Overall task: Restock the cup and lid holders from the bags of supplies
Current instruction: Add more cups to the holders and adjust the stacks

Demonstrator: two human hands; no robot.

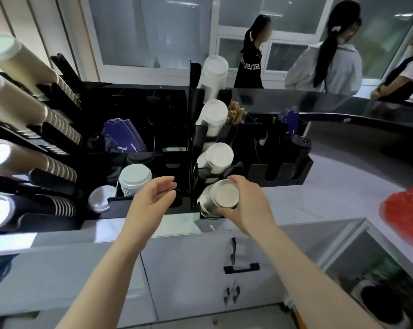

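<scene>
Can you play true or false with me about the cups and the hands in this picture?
1. The right hand is wrapped around a stack of white cups. True.
2. The left hand is holding a lid. False: it is open and holds nothing.
3. A stack of white lids sits in the black holder just left of the left hand. True.
4. The cups in the rack at the far left are all red. False: they look tan and dark with white bottoms; the only red thing lies at the right edge.
5. Blue paper pieces stand in a compartment behind the lids. True.
</scene>
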